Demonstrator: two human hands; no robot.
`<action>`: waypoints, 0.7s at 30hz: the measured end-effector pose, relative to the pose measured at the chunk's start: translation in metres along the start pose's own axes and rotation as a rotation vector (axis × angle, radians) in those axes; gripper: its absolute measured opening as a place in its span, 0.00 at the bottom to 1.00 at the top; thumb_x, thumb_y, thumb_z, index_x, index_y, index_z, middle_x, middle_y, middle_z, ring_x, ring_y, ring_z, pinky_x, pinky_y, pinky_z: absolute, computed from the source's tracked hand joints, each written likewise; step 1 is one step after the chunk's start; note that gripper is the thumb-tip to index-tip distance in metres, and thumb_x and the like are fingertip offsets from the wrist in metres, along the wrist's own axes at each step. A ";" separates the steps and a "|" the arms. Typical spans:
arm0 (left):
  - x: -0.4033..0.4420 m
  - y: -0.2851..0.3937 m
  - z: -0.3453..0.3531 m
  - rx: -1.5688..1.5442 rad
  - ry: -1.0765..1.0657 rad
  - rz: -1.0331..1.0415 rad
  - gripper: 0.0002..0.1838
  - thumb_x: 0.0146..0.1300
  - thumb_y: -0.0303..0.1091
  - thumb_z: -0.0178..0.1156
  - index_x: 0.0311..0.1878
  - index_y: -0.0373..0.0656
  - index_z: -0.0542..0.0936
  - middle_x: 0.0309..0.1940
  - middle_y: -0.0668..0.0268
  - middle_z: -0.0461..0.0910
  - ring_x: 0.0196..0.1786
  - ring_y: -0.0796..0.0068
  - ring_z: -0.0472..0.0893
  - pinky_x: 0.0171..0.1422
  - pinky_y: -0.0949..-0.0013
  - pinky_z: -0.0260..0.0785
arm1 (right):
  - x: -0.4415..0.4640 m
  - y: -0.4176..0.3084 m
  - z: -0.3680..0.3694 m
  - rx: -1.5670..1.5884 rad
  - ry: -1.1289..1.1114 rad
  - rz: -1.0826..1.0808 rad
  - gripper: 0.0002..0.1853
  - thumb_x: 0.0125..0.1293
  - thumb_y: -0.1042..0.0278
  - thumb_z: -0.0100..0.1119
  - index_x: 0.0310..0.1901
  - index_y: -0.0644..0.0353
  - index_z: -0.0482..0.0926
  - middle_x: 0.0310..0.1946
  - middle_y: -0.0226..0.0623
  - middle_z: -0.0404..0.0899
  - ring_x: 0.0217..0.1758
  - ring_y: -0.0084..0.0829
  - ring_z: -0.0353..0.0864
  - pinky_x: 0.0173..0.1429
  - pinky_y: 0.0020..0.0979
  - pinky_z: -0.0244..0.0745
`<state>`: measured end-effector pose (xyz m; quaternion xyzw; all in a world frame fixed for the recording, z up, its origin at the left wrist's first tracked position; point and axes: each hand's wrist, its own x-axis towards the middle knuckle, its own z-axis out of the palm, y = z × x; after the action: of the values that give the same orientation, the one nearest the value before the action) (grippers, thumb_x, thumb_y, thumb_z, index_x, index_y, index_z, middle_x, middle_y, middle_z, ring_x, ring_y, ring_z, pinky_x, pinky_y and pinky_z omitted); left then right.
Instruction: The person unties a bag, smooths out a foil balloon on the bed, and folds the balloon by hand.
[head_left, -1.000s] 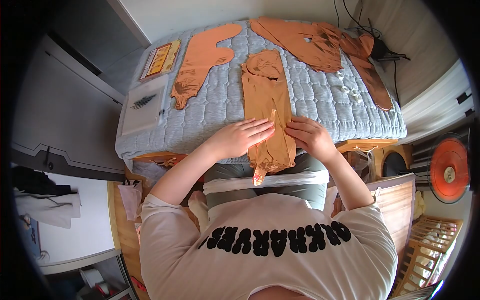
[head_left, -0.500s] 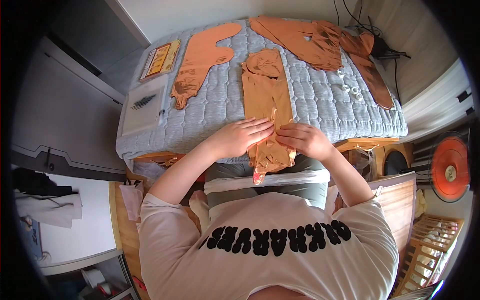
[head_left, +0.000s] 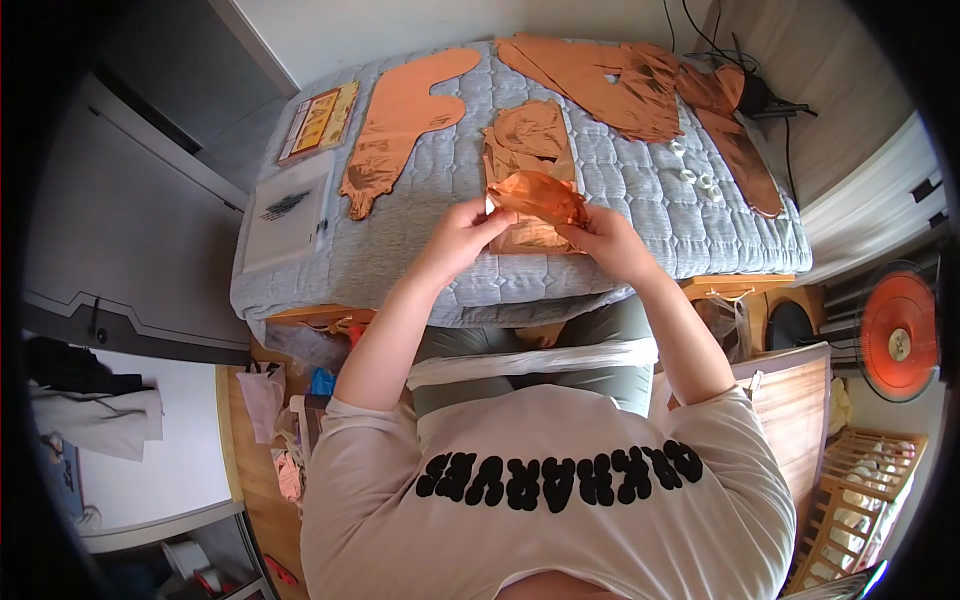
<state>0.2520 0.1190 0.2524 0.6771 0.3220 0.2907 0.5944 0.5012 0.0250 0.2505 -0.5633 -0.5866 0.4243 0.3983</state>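
Note:
A flat, copper-coloured foil balloon [head_left: 532, 135] lies in front of me on the quilted bed. My left hand [head_left: 463, 235] pinches the left side of its near end, and my right hand [head_left: 610, 242] pinches the right side. Between the hands this end is lifted and doubled back over the rest of the balloon, bulging a little. To the left lies another flat foil balloon [head_left: 400, 115] with a notched outline. More copper foil balloons [head_left: 610, 85] are spread at the back right, partly overlapping.
Rolls of white ribbon or tape [head_left: 690, 177] sit right of the balloon. A clear flat case [head_left: 288, 212] and a printed packet [head_left: 318, 122] lie on the bed's left side. Black cables [head_left: 765, 98] hang at the back right corner. A red round fan [head_left: 900, 335] stands far right.
The hands were flat on the balloon's near part; now they grip its near end and have raised and folded it away from me. The tail no longer hangs over the bed edge.

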 end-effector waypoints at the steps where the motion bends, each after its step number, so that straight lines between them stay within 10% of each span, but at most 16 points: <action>1: -0.001 -0.002 -0.002 -0.001 -0.001 0.000 0.16 0.73 0.38 0.66 0.56 0.38 0.83 0.38 0.71 0.85 0.41 0.86 0.80 0.46 0.75 0.71 | 0.001 -0.004 -0.001 0.020 0.001 0.048 0.14 0.75 0.68 0.64 0.53 0.70 0.82 0.41 0.26 0.84 0.40 0.15 0.75 0.45 0.23 0.73; 4: -0.009 -0.001 -0.004 0.106 0.038 -0.001 0.23 0.71 0.34 0.69 0.64 0.35 0.78 0.51 0.67 0.86 0.48 0.79 0.83 0.54 0.72 0.75 | 0.011 0.007 0.001 0.022 0.022 0.050 0.12 0.75 0.68 0.64 0.50 0.69 0.83 0.38 0.24 0.82 0.38 0.15 0.74 0.43 0.23 0.70; 11: -0.020 0.013 0.005 0.482 0.054 -0.121 0.29 0.67 0.36 0.72 0.66 0.37 0.72 0.35 0.62 0.88 0.39 0.78 0.84 0.43 0.70 0.73 | 0.016 0.009 0.003 -0.056 0.074 0.104 0.11 0.72 0.67 0.66 0.44 0.70 0.85 0.33 0.24 0.82 0.35 0.15 0.73 0.40 0.24 0.69; 13: -0.017 0.008 0.003 0.487 0.068 -0.113 0.29 0.67 0.37 0.72 0.66 0.37 0.72 0.34 0.62 0.88 0.37 0.77 0.84 0.43 0.70 0.73 | 0.016 0.002 0.002 -0.112 0.089 0.158 0.18 0.68 0.59 0.67 0.44 0.70 0.85 0.30 0.40 0.85 0.35 0.28 0.81 0.45 0.34 0.75; 15: -0.014 0.008 0.003 0.470 0.107 -0.125 0.32 0.64 0.41 0.73 0.65 0.37 0.72 0.37 0.56 0.89 0.40 0.59 0.89 0.45 0.61 0.77 | 0.014 -0.003 0.003 -0.122 0.096 0.170 0.18 0.68 0.59 0.66 0.44 0.71 0.85 0.30 0.40 0.85 0.34 0.28 0.81 0.44 0.34 0.76; 21: -0.018 0.012 0.015 0.612 0.240 -0.029 0.30 0.64 0.41 0.73 0.64 0.39 0.73 0.31 0.59 0.87 0.37 0.56 0.88 0.44 0.58 0.78 | 0.018 -0.003 0.004 -0.178 0.110 0.190 0.19 0.66 0.57 0.66 0.43 0.71 0.85 0.29 0.43 0.85 0.34 0.33 0.84 0.44 0.36 0.77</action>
<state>0.2532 0.0947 0.2622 0.7807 0.4716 0.2497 0.3253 0.4951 0.0431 0.2521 -0.6716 -0.5433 0.3750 0.3363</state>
